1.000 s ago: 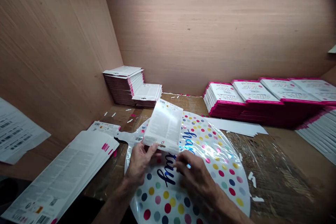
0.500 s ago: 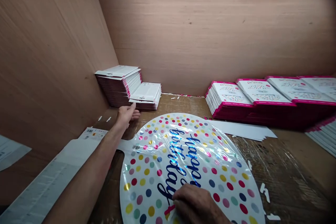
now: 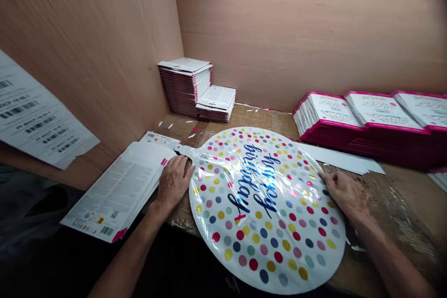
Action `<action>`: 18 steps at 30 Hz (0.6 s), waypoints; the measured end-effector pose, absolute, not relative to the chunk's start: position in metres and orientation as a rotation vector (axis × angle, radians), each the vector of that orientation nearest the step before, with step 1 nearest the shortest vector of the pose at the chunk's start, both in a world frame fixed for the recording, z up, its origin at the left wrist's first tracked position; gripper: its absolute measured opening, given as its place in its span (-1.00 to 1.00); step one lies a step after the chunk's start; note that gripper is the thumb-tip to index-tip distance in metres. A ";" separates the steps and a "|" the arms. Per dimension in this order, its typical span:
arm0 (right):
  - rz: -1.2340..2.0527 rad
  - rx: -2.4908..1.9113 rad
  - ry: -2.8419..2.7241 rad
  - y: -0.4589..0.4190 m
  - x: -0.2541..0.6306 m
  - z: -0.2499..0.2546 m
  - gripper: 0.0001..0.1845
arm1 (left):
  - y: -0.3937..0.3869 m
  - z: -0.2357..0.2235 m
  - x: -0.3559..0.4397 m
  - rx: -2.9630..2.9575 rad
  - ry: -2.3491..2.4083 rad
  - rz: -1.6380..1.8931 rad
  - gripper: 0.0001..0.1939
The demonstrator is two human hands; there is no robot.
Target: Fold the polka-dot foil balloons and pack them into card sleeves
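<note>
A flat, round foil balloon with coloured dots and blue "happy birthday" lettering lies on the cardboard-covered bench, its lower part reaching past the front edge. At its left edge, just below the neck, my left hand is closed with bent fingers; the fingertips are partly hidden. My right hand pinches the balloon's right edge, thumb on top. A small pink scrap lies on the balloon below the lettering. Close to my left hand is a pile of white printed sleeves.
Stacked white-and-pink packets stand in the back left corner. More packets in rows line the right back, with white card strips before them. A barcode sheet hangs at left. Wooden panels enclose the bench.
My left hand has come back from the corner packets to the balloon's left edge. My right hand has left the lettering for the right edge, leaving the pink scrap. The view has shifted left.
</note>
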State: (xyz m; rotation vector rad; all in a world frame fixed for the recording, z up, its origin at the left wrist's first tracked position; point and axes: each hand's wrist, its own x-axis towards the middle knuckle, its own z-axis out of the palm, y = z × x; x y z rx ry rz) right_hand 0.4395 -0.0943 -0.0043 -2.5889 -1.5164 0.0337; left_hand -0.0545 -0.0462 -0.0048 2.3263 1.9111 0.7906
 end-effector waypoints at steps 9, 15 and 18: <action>-0.355 -2.297 -1.692 -0.063 0.346 0.017 -0.63 | -0.107 0.021 -0.100 2.321 2.289 0.956 -0.44; 0.124 -1.720 -2.216 -0.043 0.122 0.032 -0.65 | -0.072 -0.003 -0.117 2.455 2.352 0.383 -0.42; 0.376 -1.667 -2.335 -0.032 0.055 0.044 -0.64 | -0.046 0.000 -0.110 2.467 2.347 0.331 -0.42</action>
